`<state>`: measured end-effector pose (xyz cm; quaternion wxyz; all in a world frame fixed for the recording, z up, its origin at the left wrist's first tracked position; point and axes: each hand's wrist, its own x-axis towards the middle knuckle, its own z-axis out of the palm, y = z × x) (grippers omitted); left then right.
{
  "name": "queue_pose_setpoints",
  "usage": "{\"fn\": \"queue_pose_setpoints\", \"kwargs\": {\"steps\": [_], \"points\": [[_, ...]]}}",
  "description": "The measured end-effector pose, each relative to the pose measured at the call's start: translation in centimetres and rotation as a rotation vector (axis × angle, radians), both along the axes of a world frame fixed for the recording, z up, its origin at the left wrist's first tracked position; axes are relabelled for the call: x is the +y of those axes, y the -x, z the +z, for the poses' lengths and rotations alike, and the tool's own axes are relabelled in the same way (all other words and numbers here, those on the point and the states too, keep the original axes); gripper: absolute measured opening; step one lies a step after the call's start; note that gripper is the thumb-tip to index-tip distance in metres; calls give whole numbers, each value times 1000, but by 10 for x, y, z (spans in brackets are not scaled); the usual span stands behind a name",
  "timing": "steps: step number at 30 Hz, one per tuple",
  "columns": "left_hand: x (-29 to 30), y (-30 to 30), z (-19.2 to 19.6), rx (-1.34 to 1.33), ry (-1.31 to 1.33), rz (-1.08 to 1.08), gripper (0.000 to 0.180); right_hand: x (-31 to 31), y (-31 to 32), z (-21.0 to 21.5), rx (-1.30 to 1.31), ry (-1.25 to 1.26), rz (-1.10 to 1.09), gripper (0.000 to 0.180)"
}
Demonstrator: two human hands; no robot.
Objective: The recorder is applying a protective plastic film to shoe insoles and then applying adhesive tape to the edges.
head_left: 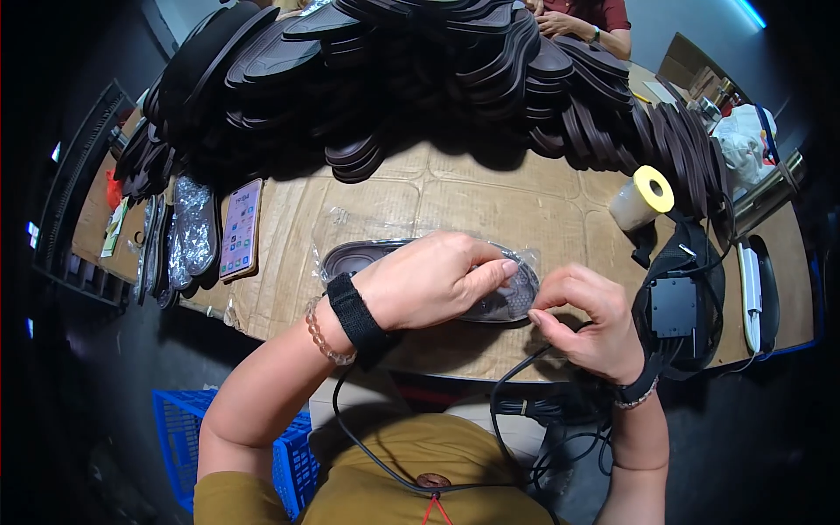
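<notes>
A dark shoe sole in a clear plastic bag (363, 256) lies on the cardboard-covered table (490, 210) in front of me. My left hand (433, 278) rests flat on top of it and presses it down, thumb stretched toward the bag's right end. My right hand (588, 319) pinches that right end of the bag between thumb and fingers. A black band sits on my left wrist next to a bead bracelet.
A large heap of dark shoe soles (420, 70) fills the far half of the table. Bagged soles (188, 232) and a phone (241, 229) lie at left. A tape roll (643, 197), a black device with cables (678, 306) sit at right. Another person (586, 19) sits opposite. A blue crate (188, 437) stands below.
</notes>
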<state>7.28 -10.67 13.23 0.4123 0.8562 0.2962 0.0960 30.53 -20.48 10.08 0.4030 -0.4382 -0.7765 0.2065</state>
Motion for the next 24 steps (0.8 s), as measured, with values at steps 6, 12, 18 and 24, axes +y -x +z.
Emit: {"fn": "queue_pose_setpoints", "kwargs": {"steps": [6, 12, 18, 24], "points": [[-4, -2, 8, 37, 67, -22, 38, -8, 10, 17, -108, 88, -153, 30], [-4, -4, 17, 50, 104, -8, 38, -7, 16, -4, -40, 41, -147, 18], [0, -16, 15, 282, 67, 214, 43, -7, 13, -9, 15, -16, -105, 12], [3, -27, -4, 144, 23, 183, 35, -8, 15, -10, 32, -64, -109, 13]]}}
